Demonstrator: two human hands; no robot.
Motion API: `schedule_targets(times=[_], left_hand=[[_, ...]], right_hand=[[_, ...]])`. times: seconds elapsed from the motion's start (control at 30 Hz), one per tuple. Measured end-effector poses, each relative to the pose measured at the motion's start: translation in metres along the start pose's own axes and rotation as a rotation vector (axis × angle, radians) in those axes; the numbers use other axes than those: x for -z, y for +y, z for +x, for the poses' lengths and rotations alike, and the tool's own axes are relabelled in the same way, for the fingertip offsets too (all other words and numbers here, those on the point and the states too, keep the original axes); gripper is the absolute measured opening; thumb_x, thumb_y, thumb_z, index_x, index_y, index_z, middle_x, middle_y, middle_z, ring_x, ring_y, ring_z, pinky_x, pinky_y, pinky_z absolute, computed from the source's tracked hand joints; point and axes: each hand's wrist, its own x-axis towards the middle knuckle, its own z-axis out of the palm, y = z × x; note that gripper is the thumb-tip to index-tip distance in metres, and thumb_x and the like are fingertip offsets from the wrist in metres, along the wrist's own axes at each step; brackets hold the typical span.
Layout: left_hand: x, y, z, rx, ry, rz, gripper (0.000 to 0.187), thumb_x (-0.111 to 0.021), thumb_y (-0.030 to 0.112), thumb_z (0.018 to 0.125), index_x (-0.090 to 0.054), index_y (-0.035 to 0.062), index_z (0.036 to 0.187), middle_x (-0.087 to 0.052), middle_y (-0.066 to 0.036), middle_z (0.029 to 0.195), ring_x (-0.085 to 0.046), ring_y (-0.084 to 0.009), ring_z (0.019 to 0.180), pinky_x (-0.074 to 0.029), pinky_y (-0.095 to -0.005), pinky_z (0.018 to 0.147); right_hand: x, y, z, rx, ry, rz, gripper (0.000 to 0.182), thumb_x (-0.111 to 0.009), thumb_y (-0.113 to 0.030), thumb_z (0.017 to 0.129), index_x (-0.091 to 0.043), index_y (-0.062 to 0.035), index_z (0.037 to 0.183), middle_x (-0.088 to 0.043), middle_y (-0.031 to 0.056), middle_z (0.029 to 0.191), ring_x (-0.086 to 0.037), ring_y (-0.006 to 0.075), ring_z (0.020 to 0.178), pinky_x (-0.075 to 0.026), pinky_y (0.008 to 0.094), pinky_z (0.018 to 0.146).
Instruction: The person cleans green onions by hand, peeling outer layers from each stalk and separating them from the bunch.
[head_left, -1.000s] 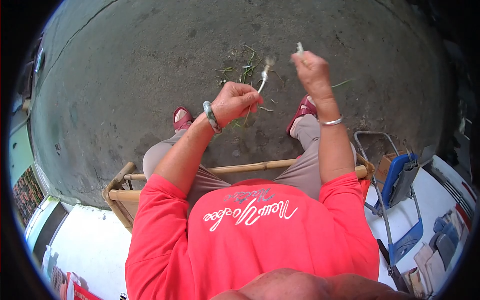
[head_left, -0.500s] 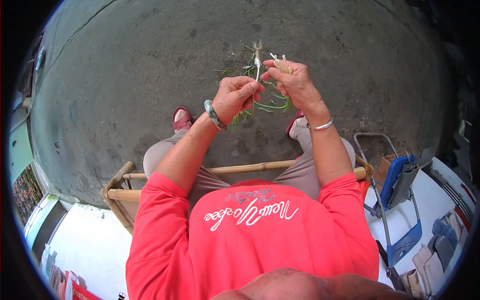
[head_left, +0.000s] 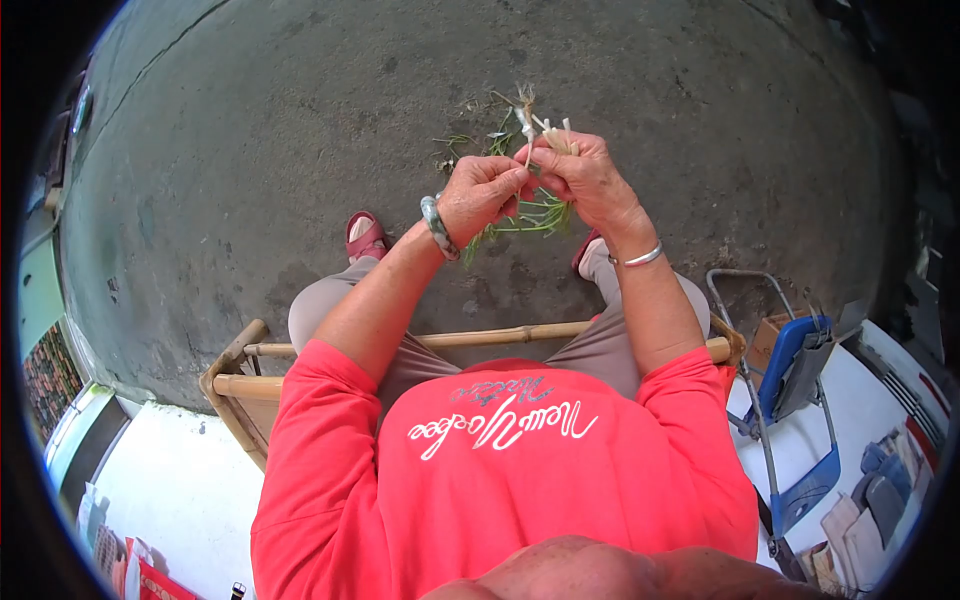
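My left hand [head_left: 480,196] is closed, pinching a thin green onion [head_left: 527,128] whose pale stem and stringy roots point up and away from me. My right hand [head_left: 588,182] wraps around a bunch of green onions [head_left: 558,138], with several white ends sticking out above the fingers. The right thumb and fingertip also meet the single stem, close to the left fingertips. Long green leaves [head_left: 535,218] hang below both hands. The exact fingertip contact is partly hidden.
Green scraps [head_left: 497,140] lie on the concrete floor [head_left: 300,120] beyond my hands. I sit on a bamboo seat [head_left: 235,388], red sandals [head_left: 366,236] apart. A blue folding cart [head_left: 795,370] with a metal frame stands at the right.
Both hands have drawn together. The right fingers, slightly apart from the single stem before, now touch it. The stem has shifted slightly right and its roots tilt right.
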Motion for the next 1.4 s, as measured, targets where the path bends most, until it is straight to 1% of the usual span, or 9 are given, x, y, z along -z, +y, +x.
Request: schedule_targets(times=[0.2,0.37,0.7,1.0,1.1,1.17,1.27,1.33,1.4], left_hand=[[-0.005,0.009,-0.002,0.029,0.059,0.078,0.021,-0.057,0.021,0.091,-0.065,0.0017,0.094,-0.06,0.002,0.071,-0.049,-0.0021,0.054,-0.035,-0.0169,0.044],[-0.005,0.018,0.001,-0.085,0.303,-0.133,0.018,-0.061,0.017,0.087,-0.063,0.0012,0.097,-0.059,0.003,0.067,-0.048,-0.0007,0.053,-0.035,-0.0155,0.044],[0.002,0.016,0.003,-0.162,0.217,0.075,0.012,-0.062,0.014,0.087,-0.062,0.0021,0.086,-0.057,0.002,0.065,-0.047,-0.0023,0.052,-0.034,-0.0162,0.044],[0.001,0.015,-0.002,-0.05,0.156,-0.148,0.011,-0.061,0.013,0.086,-0.06,0.0019,0.083,-0.055,0.0,0.065,-0.046,-0.0052,0.052,-0.036,-0.0188,0.046],[-0.001,0.014,-0.002,-0.034,0.187,-0.351,0.009,-0.06,0.011,0.086,-0.059,0.0024,0.082,-0.055,-0.002,0.068,-0.045,-0.0068,0.052,-0.035,-0.0194,0.046],[0.001,0.017,-0.004,-0.045,0.197,-0.567,0.008,-0.056,0.01,0.087,-0.056,0.0027,0.083,-0.053,-0.003,0.071,-0.043,-0.0078,0.055,-0.034,-0.0194,0.046],[0.018,0.027,-0.003,-0.126,0.172,-0.743,0.006,-0.054,0.008,0.087,-0.054,0.0027,0.084,-0.05,-0.003,0.073,-0.043,-0.0082,0.058,-0.034,-0.0196,0.046],[0.035,0.035,-0.003,-0.167,0.129,-0.758,0.007,-0.052,0.009,0.087,-0.053,0.0031,0.083,-0.049,-0.003,0.073,-0.042,-0.0081,0.06,-0.034,-0.0194,0.046],[0.049,0.046,-0.004,-0.249,0.269,-0.839,0.009,-0.052,0.01,0.088,-0.052,0.0041,0.081,-0.05,-0.004,0.074,-0.043,-0.0078,0.06,-0.035,-0.0192,0.045]], right_hand=[[-0.004,-0.008,-0.004,-0.028,-0.006,0.063,0.013,-0.058,-0.014,0.084,-0.064,-0.0025,0.084,-0.055,-0.0034,0.064,-0.041,0.0008,0.05,-0.031,0.0159,0.044],[-0.01,-0.006,-0.006,0.088,0.026,-0.317,0.014,-0.055,-0.014,0.085,-0.062,-0.0033,0.079,-0.054,-0.0028,0.064,-0.045,0.0028,0.057,-0.037,0.0199,0.049],[-0.012,-0.01,-0.007,-0.011,-0.016,-0.424,0.015,-0.053,-0.014,0.084,-0.059,-0.0034,0.076,-0.053,-0.0025,0.062,-0.046,0.0044,0.057,-0.038,0.0223,0.051],[-0.005,-0.001,-0.002,0.217,0.058,-0.608,0.017,-0.056,-0.013,0.085,-0.052,-0.0017,0.074,-0.051,0.0032,0.062,-0.047,0.0076,0.059,-0.039,0.0286,0.052],[-0.007,-0.002,-0.002,0.318,0.08,-0.696,0.018,-0.057,-0.012,0.085,-0.049,-0.0005,0.073,-0.049,0.0092,0.061,-0.047,0.0139,0.055,-0.039,0.0321,0.052],[-0.006,0.0,0.001,0.42,0.141,-0.845,0.018,-0.056,-0.01,0.085,-0.047,0.0001,0.073,-0.049,0.0149,0.062,-0.047,0.0237,0.053,-0.038,0.0352,0.052],[0.003,0.002,0.003,0.34,0.191,-0.836,0.018,-0.055,-0.01,0.084,-0.047,0.0003,0.073,-0.05,0.0182,0.065,-0.047,0.0314,0.055,-0.039,0.0374,0.053],[0.005,0.002,0.002,0.33,0.212,-0.868,0.018,-0.055,-0.011,0.085,-0.047,0.0004,0.073,-0.05,0.0182,0.065,-0.048,0.0313,0.055,-0.039,0.0378,0.053],[0.006,0.004,0.002,0.322,0.24,-0.894,0.018,-0.055,-0.011,0.085,-0.047,0.0005,0.073,-0.05,0.0182,0.065,-0.048,0.0313,0.055,-0.039,0.0383,0.054]])
